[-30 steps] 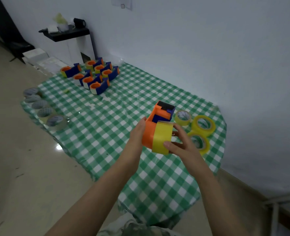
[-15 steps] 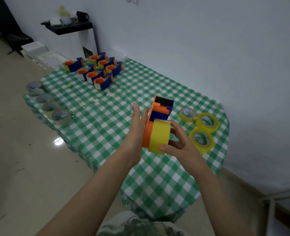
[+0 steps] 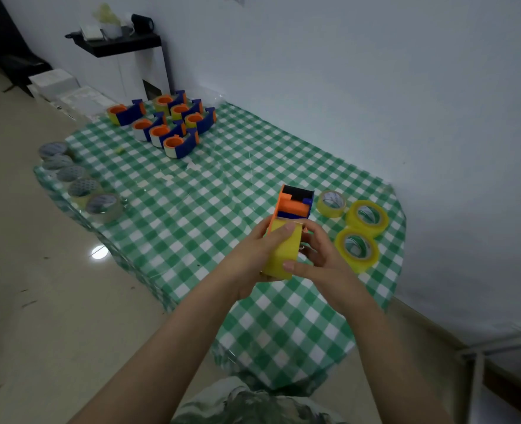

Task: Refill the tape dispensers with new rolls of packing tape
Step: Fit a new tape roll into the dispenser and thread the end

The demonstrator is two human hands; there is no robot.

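Above the green checked table (image 3: 210, 209) I hold an orange and blue tape dispenser (image 3: 294, 203) with a yellow tape roll (image 3: 283, 255) seated on it, edge-on to me. My left hand (image 3: 253, 255) wraps around the roll from the left, thumb across its top. My right hand (image 3: 317, 255) grips it from the right, thumb under the roll's near edge. Three yellow rolls (image 3: 366, 217) lie on the table just right of my hands.
Several loaded orange and blue dispensers (image 3: 173, 123) are grouped at the table's far left corner. A row of clear tape rolls (image 3: 78, 183) lines the left edge. A white cabinet (image 3: 130, 65) stands beyond, a wall runs along the right.
My left hand, flat against the dispenser's side before, has curled over the yellow roll. The dispenser and roll stay at about the same spot above the table.
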